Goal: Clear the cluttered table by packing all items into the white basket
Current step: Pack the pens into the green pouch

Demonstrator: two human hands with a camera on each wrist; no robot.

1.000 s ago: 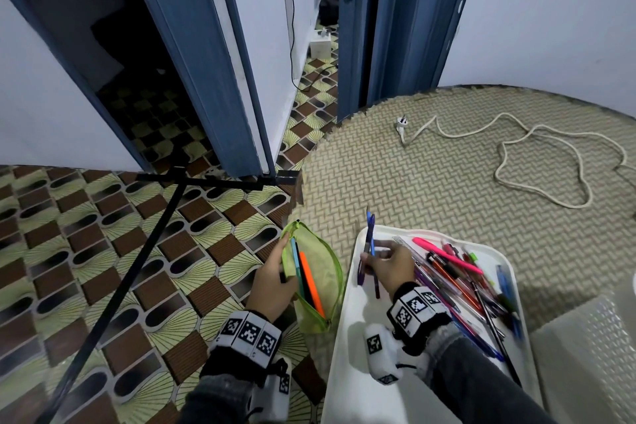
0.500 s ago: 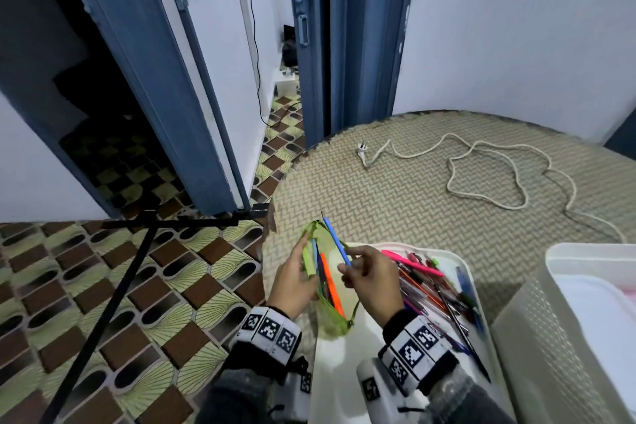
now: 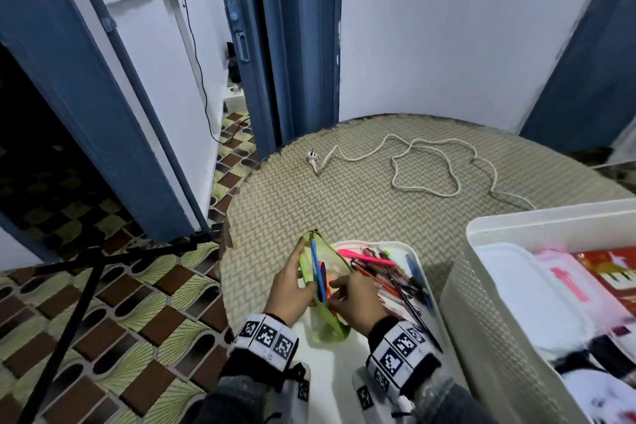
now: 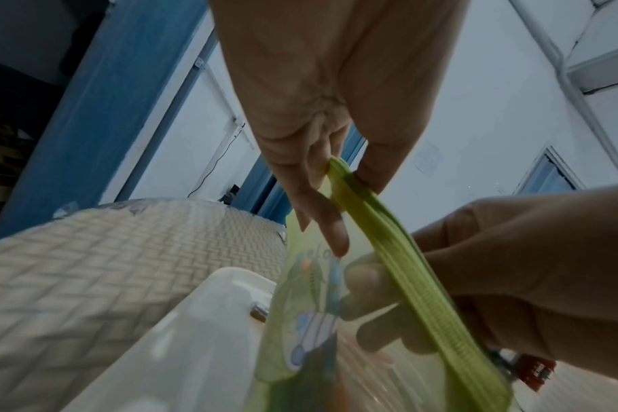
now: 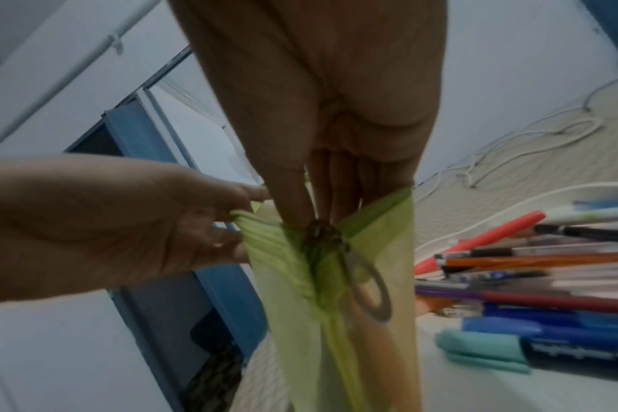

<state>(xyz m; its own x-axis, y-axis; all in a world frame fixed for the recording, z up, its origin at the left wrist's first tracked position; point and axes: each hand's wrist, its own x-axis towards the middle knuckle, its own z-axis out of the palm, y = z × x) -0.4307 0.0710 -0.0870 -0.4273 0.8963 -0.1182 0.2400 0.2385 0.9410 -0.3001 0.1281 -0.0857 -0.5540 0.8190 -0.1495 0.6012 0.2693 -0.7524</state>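
A translucent green zip pouch (image 3: 339,327) hangs over the left end of the white tray (image 3: 320,375). My left hand (image 3: 289,289) pinches its left zipper edge (image 4: 339,178) between thumb and fingers and holds the mouth apart. My right hand (image 3: 354,299) reaches into the mouth beside the zipper slider (image 5: 321,231). It pinches the near end of a blue pen (image 3: 314,262) that lies lengthwise in the opening next to an orange pen (image 3: 321,266). The white basket (image 3: 499,330) stands at the right.
Many loose pens and markers (image 3: 389,272) lie on the tray's right half. The basket holds a white lid and printed items. A white power cord (image 3: 423,165) loops on the woven table top (image 3: 344,203). A black tripod (image 3: 86,286) stands on the tiled floor at the left.
My right hand carried the blue pen from above the tray leftward and lowered it into the pouch. The left hand kept holding the pouch open. The head view swung right, bringing the basket in.
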